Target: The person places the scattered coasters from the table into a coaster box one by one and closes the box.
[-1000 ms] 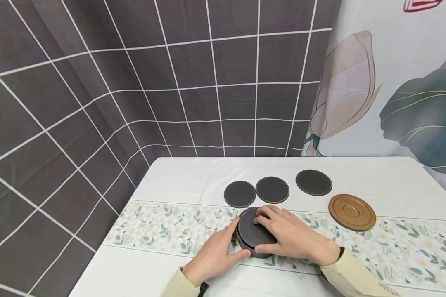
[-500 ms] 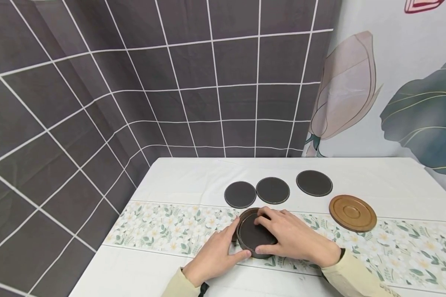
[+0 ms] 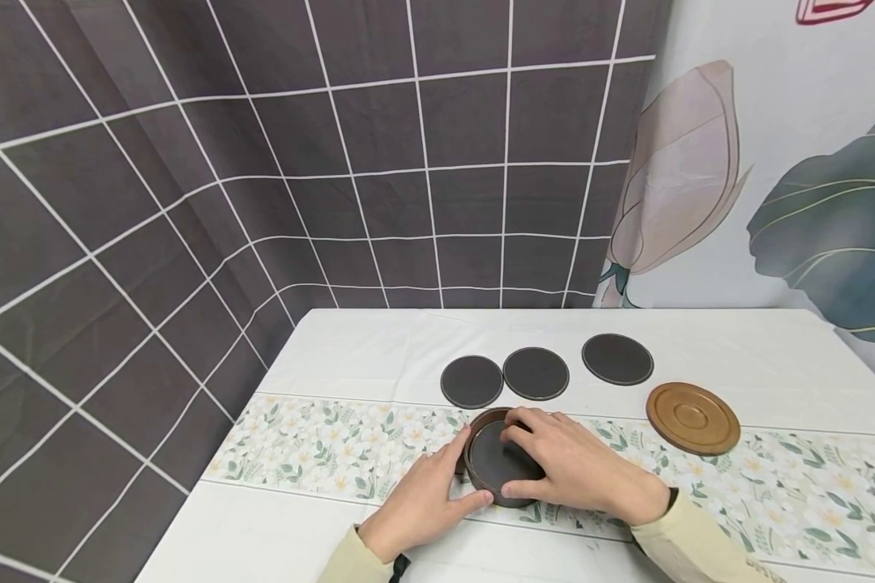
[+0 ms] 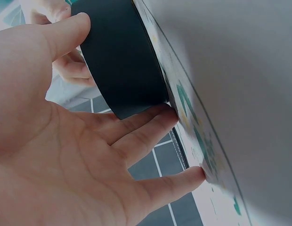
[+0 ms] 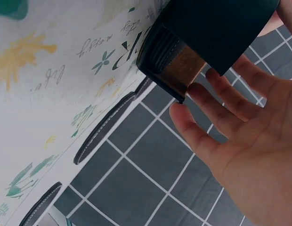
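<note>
A round dark coaster holder [image 3: 514,500] stands on the tablecloth between the two hands. Inside it lies a black round coaster [image 3: 497,453], below the brown inner rim. The left hand [image 3: 426,498] holds the holder's left side, thumb at the front and fingers farther back; the left wrist view shows its fingertips low on the dark wall [image 4: 122,56]. From the right, the right hand [image 3: 572,461] grips the holder, fingers bent at the far rim and thumb at the near rim. Through a notch in the wall, the right wrist view shows stacked coasters [image 5: 168,52] inside.
Behind the holder lie black round coasters, the left one [image 3: 471,382] beside the middle one [image 3: 535,373], the third [image 3: 617,359] farther right. A brown ringed disc [image 3: 693,418] lies to the right. The white table [image 3: 364,348] has a floral band; dark gridded cloth [image 3: 459,202] hangs behind.
The black coaster has sunk from the holder's top to below its rim, exposing the brown inner wall. Both hands have kept nearly the same place.
</note>
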Tool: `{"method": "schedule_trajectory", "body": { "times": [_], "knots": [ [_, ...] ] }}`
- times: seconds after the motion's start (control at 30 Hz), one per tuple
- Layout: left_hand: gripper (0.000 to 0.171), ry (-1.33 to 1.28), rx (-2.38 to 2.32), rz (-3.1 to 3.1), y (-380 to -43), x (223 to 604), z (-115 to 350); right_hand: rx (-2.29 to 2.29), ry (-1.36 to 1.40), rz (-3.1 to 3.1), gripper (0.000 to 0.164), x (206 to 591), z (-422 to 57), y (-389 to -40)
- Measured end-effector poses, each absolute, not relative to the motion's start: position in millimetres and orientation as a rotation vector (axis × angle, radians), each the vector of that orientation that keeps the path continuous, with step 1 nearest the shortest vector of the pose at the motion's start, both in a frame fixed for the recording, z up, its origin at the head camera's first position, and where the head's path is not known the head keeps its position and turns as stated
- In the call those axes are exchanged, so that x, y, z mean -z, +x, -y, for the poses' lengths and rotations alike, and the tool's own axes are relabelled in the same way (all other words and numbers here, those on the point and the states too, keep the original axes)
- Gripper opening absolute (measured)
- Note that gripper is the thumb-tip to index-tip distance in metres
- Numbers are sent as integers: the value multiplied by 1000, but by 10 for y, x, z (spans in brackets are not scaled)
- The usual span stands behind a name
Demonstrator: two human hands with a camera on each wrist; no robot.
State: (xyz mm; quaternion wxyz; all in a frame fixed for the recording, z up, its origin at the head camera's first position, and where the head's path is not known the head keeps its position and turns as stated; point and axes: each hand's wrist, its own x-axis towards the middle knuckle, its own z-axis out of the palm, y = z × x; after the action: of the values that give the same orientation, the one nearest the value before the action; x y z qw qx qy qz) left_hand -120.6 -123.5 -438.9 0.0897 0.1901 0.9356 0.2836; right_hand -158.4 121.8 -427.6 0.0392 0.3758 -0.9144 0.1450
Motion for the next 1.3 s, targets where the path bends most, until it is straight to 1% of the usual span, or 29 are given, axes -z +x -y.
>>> {"method": "schedule_trajectory", "body": {
  "times": [0.17,0.37,0.6,0.93,1.3],
  "knots": [
    [91,561,-856,-2763,-1203,4371,1242,-440,1161,2786,62,4275,-1220,-1595],
    [90,559,-858,-2762,-1201,4378,1246,-458,1174,2759,58,4269,-1230,-1612],
    [90,558,-862,-2774,-1208,4394,1237,-434,1115,2752,52,4118,-1321,-1725],
    [90,565,-874,-2775,-1206,4400,1244,-443,1012,2679,52,3884,-1597,-1955],
    [90,567,-874,-2790,-1195,4396,1243,-449,880,2722,55,3866,-1810,-2189]
  ]
}}
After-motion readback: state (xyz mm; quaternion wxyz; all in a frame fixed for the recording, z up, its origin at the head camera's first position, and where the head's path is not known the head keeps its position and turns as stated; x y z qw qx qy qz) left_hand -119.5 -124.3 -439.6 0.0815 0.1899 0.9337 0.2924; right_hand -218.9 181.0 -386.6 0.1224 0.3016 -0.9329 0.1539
